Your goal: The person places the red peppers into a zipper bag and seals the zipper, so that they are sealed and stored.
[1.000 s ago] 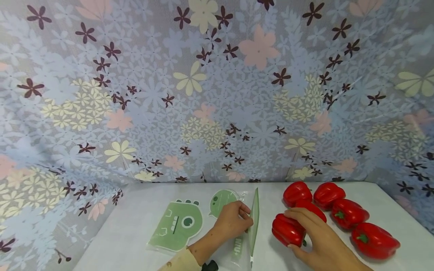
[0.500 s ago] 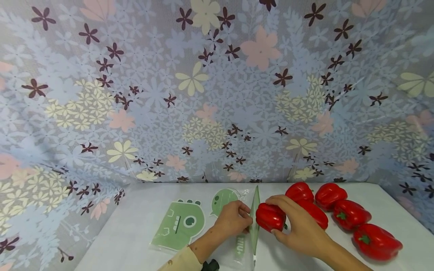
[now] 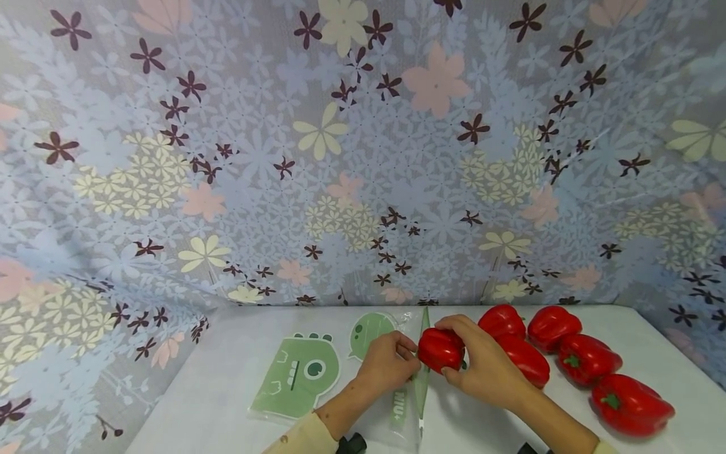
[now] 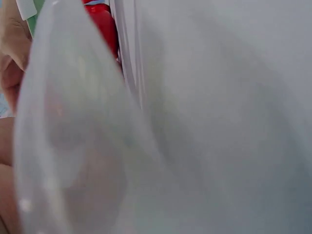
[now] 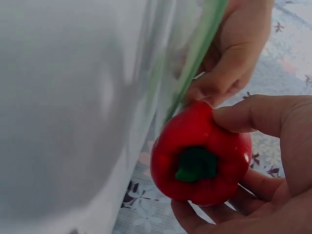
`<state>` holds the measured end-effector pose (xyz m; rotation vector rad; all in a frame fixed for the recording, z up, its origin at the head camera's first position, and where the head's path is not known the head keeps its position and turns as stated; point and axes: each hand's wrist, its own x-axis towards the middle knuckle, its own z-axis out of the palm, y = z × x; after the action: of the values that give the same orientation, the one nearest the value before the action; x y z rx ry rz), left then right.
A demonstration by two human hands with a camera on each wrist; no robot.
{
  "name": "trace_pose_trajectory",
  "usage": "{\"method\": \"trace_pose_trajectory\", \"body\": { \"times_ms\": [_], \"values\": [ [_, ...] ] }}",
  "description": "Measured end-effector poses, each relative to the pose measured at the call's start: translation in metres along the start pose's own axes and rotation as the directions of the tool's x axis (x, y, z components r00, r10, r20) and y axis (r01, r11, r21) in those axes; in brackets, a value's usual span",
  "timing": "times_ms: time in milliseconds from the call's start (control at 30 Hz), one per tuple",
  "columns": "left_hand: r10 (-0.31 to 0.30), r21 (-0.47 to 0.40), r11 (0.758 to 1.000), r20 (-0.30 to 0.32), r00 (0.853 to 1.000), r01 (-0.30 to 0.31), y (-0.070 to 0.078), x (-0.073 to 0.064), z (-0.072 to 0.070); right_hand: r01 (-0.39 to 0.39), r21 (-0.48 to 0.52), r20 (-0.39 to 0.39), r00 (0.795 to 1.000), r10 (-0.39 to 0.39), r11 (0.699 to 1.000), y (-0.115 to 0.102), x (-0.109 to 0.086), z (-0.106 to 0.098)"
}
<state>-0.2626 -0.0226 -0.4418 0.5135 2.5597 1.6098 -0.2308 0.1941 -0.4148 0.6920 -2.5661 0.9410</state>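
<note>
A clear zip bag with green cartoon prints (image 3: pixel 306 375) lies on the table, its green-edged mouth (image 3: pixel 421 394) standing up. My left hand (image 3: pixel 386 362) pinches the bag's edge at the mouth. In my right hand (image 3: pixel 488 369) I hold a red bell pepper (image 3: pixel 441 349) right at that mouth. The right wrist view shows the pepper's green stem (image 5: pixel 196 165) facing the camera, with thumb and fingers around its sides and the green edge (image 5: pixel 200 58) beside it. Blurred clear film (image 4: pixel 87 131) fills much of the left wrist view, hiding most of the left fingers.
Several more red bell peppers (image 3: pixel 632 403) sit on the white table (image 3: pixel 187 397) to the right of my right hand. A floral cloth (image 3: pixel 363 157) hangs behind the table. A dark object (image 3: pixel 351 444) shows at my left wrist.
My right hand has carried the bell pepper leftward, away from the other peppers, up to the bag's mouth. The left hand has stayed on the bag's edge with hardly any shift.
</note>
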Motion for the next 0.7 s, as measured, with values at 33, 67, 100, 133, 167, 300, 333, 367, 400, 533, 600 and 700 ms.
{"method": "trace_pose_trajectory", "body": {
  "times_ms": [33,67,100,133,167,300,333,367,400,533,600,700],
  "values": [
    [0.005,0.002,1.0,-0.001,1.0,-0.005,0.001,0.0,0.0,-0.007,0.001,-0.002,1.0,0.007,1.0,0.001,0.0,0.0],
    [0.007,0.0,1.0,-0.001,1.0,-0.007,0.001,0.0,0.0,-0.011,0.004,-0.003,1.0,0.011,1.0,0.003,-0.001,0.001],
    [0.007,0.0,1.0,-0.003,1.0,-0.007,0.002,0.0,-0.001,-0.015,0.008,-0.003,1.0,0.015,1.0,0.004,-0.001,0.002],
    [0.005,-0.005,1.0,-0.005,1.0,-0.005,0.002,0.0,-0.001,-0.018,0.01,-0.001,1.0,0.018,1.0,0.006,-0.001,0.003],
    [0.006,-0.007,1.0,-0.01,1.0,-0.007,0.002,0.0,-0.001,-0.019,0.012,0.004,1.0,0.019,1.0,0.008,-0.001,0.004],
    [-0.007,-0.028,1.0,-0.025,1.0,0.006,0.001,0.0,-0.002,-0.027,0.033,0.031,0.999,0.026,0.999,0.014,-0.003,0.01],
    [-0.007,-0.034,0.999,-0.027,1.0,0.006,0.001,0.0,-0.002,-0.03,0.034,0.037,0.999,0.029,0.999,0.015,-0.003,0.011],
    [-0.01,-0.038,0.999,-0.03,0.999,0.009,0.001,0.0,-0.003,-0.034,0.038,0.043,0.999,0.032,0.999,0.015,-0.004,0.012],
    [-0.016,-0.041,0.999,-0.032,0.999,0.015,0.001,0.0,-0.003,-0.04,0.044,0.05,0.998,0.038,0.998,0.016,-0.004,0.012],
    [-0.008,-0.006,1.0,-0.059,0.998,0.007,0.003,0.0,-0.005,-0.056,0.066,0.093,0.994,0.049,0.996,0.019,-0.006,0.014],
    [0.005,0.026,1.0,-0.074,0.997,-0.003,0.004,0.0,-0.006,-0.067,0.083,0.117,0.992,0.057,0.994,0.02,-0.007,0.016],
    [0.031,0.063,0.998,-0.088,0.996,-0.026,0.006,0.0,-0.007,-0.087,0.111,0.134,0.988,0.072,0.99,0.02,-0.008,0.019]
  ]
}}
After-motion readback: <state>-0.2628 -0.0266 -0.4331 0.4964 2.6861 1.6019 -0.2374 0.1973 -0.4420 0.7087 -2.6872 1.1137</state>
